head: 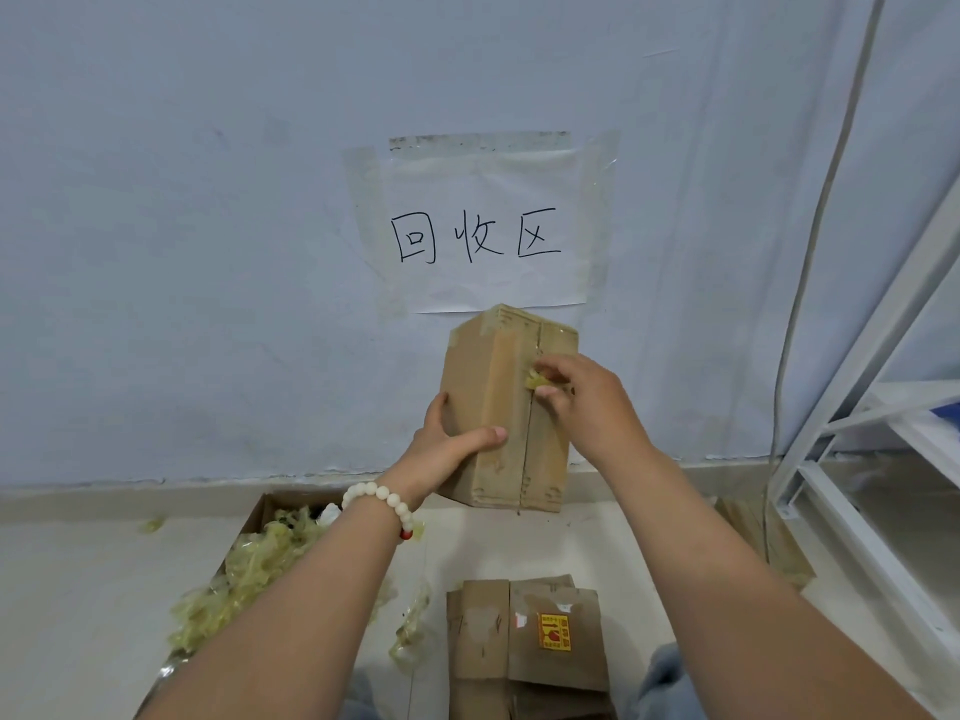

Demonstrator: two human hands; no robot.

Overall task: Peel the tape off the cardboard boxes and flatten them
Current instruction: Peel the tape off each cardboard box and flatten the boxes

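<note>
A brown cardboard box is held upright in front of the wall, its taped seam facing me. My left hand grips its lower left side, thumb across the front face. My right hand pinches a crumpled bit of yellowish clear tape at the seam, about halfway up the box. Tape still covers the upper part of the seam and the top corner.
An open box full of peeled yellowish tape sits on the floor at lower left. Flattened cardboard lies on the floor below the hands. A white metal shelf frame stands at right. A paper sign is taped on the wall.
</note>
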